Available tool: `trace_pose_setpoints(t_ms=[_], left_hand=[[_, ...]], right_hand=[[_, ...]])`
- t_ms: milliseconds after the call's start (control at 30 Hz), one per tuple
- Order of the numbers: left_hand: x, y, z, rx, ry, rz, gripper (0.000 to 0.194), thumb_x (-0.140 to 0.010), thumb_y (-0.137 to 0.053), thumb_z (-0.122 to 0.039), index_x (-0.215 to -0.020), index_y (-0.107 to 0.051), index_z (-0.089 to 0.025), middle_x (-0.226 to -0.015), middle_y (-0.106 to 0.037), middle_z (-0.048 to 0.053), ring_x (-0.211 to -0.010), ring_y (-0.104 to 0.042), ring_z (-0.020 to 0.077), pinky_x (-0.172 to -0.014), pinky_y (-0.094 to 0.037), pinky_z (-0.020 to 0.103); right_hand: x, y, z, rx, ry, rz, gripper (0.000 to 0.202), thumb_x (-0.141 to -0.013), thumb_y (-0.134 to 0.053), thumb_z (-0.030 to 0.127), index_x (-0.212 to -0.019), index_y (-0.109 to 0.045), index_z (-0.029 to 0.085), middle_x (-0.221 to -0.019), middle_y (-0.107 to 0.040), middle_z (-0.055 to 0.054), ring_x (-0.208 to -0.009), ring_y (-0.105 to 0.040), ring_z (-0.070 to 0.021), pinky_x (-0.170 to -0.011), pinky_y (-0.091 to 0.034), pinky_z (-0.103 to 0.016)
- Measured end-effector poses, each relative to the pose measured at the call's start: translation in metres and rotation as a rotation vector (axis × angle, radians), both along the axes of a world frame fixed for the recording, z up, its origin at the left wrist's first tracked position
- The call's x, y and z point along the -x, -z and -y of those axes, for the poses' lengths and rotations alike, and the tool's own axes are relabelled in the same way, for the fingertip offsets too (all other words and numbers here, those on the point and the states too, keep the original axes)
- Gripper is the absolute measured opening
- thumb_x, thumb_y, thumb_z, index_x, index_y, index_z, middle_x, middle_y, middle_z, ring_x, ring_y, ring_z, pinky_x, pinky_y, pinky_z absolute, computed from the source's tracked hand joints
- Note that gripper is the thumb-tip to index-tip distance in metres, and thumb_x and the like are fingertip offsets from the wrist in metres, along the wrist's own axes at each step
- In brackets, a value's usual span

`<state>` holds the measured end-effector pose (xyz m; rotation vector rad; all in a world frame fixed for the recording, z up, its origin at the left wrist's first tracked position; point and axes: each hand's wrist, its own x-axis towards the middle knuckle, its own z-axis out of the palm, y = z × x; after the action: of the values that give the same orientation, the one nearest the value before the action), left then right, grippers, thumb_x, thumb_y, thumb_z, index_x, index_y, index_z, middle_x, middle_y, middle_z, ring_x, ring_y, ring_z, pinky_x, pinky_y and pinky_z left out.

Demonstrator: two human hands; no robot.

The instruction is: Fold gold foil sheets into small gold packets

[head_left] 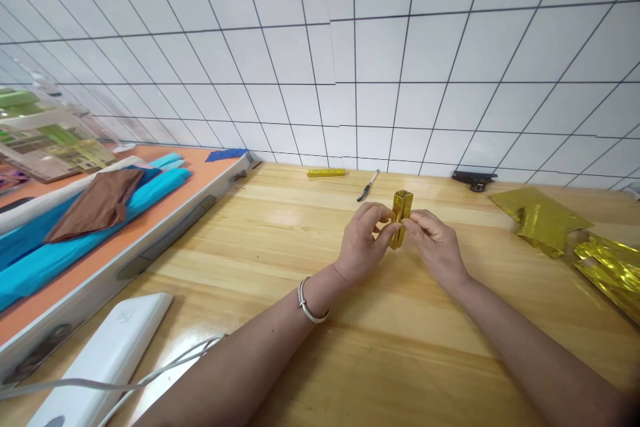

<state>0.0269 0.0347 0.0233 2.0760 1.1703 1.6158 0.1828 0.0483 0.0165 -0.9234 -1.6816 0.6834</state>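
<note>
Between my two hands stands a narrow gold foil paper tube (403,202), folded square, with its open end facing up and a seam down the near side. My left hand (367,237) pinches its left side between thumb and fingers. From the right, my right hand (435,240) grips the opposite side, the thumb pressed near the seam. The tube is held about upright over the wooden table (290,234); I cannot tell whether its lower end touches the wood. A bracelet is on my left wrist.
Near the wall lie a gold strip (326,172), a pen (369,186) and a black clip-like object (475,179). Gold foil sheets (543,214) are at right. At left are a white device (107,354) with cables and an orange surface (200,177) bearing folded cloth-like pieces (100,204).
</note>
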Motion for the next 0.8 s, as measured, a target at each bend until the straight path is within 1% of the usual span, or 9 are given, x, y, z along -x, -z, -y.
trace_pose_setpoints(t_ms=[67, 133, 233, 300, 433, 567, 700, 800], left_hand=[[0.002, -0.006, 0.002, -0.016, -0.022, -0.027, 0.011, -0.083, -0.059, -0.02, -0.092, -0.053, -0.018, -0.088, -0.057, 0.001, -0.075, -0.056, 0.009, -0.059, -0.048, 0.018], [0.003, -0.011, 0.004, -0.039, -0.058, -0.071, 0.017, -0.084, -0.059, -0.022, -0.099, -0.052, -0.019, -0.089, -0.058, 0.0, -0.069, -0.056, 0.0074, -0.059, -0.048, 0.018], [0.007, -0.017, 0.006, -0.091, -0.11, -0.192, 0.027, -0.086, -0.056, -0.024, -0.112, -0.049, -0.022, -0.094, -0.06, 0.001, -0.069, -0.057, 0.0074, -0.06, -0.048, 0.018], [0.009, -0.021, 0.008, -0.123, -0.129, -0.275, 0.028, -0.088, -0.053, -0.023, -0.116, -0.049, -0.025, -0.096, -0.061, 0.001, -0.071, -0.058, 0.0078, -0.06, -0.048, 0.017], [0.011, -0.026, 0.009, -0.156, -0.153, -0.364, 0.024, -0.09, -0.048, -0.025, -0.114, -0.053, -0.027, -0.096, -0.063, 0.0, -0.073, -0.06, 0.0083, -0.062, -0.047, 0.017], [0.012, -0.029, 0.011, -0.16, -0.164, -0.428, 0.024, -0.091, -0.046, -0.027, -0.114, -0.054, -0.028, -0.099, -0.063, 0.001, -0.076, -0.062, 0.0101, -0.062, -0.047, 0.018], [0.013, -0.033, 0.012, -0.082, -0.133, -0.408, 0.016, -0.09, -0.047, -0.028, -0.104, -0.055, -0.026, -0.095, -0.062, 0.0, -0.068, -0.059, 0.0082, -0.056, -0.045, 0.017], [0.014, -0.035, 0.012, 0.005, -0.093, -0.361, 0.008, -0.088, -0.05, -0.025, -0.095, -0.054, -0.023, -0.092, -0.06, -0.001, -0.066, -0.058, 0.0071, -0.054, -0.045, 0.016]], right_hand=[[-0.001, 0.0, 0.0, -0.021, -0.015, 0.03, 0.012, -0.086, -0.056, 0.029, -0.088, -0.065, 0.022, -0.09, -0.059, -0.003, -0.086, -0.057, -0.0167, -0.079, -0.046, -0.031], [-0.001, 0.0, 0.001, -0.035, -0.032, 0.063, 0.012, -0.086, -0.055, 0.029, -0.089, -0.064, 0.022, -0.091, -0.06, -0.004, -0.088, -0.057, -0.0173, -0.079, -0.046, -0.031], [0.0, -0.001, 0.003, -0.068, -0.045, 0.121, 0.012, -0.087, -0.054, 0.029, -0.088, -0.063, 0.023, -0.091, -0.06, -0.004, -0.087, -0.057, -0.0172, -0.078, -0.047, -0.031], [0.0, -0.002, 0.004, -0.1, -0.044, 0.158, 0.011, -0.087, -0.054, 0.029, -0.089, -0.063, 0.023, -0.089, -0.06, -0.004, -0.084, -0.057, -0.0167, -0.075, -0.048, -0.03], [0.001, -0.006, 0.006, -0.13, -0.036, 0.228, 0.014, -0.088, -0.052, 0.031, -0.09, -0.063, 0.024, -0.09, -0.061, -0.004, -0.084, -0.058, -0.0169, -0.077, -0.048, -0.031], [0.0, -0.007, 0.005, -0.164, -0.025, 0.299, 0.016, -0.089, -0.049, 0.033, -0.09, -0.063, 0.025, -0.09, -0.062, -0.004, -0.084, -0.059, -0.0171, -0.076, -0.049, -0.031], [-0.003, -0.006, 0.003, -0.197, -0.013, 0.365, 0.017, -0.089, -0.049, 0.034, -0.087, -0.063, 0.024, -0.088, -0.062, -0.004, -0.081, -0.059, -0.0171, -0.073, -0.048, -0.03], [-0.004, -0.005, 0.002, -0.166, -0.009, 0.365, 0.017, -0.089, -0.049, 0.031, -0.097, -0.062, 0.025, -0.09, -0.063, -0.003, -0.082, -0.059, -0.0168, -0.074, -0.048, -0.03]])
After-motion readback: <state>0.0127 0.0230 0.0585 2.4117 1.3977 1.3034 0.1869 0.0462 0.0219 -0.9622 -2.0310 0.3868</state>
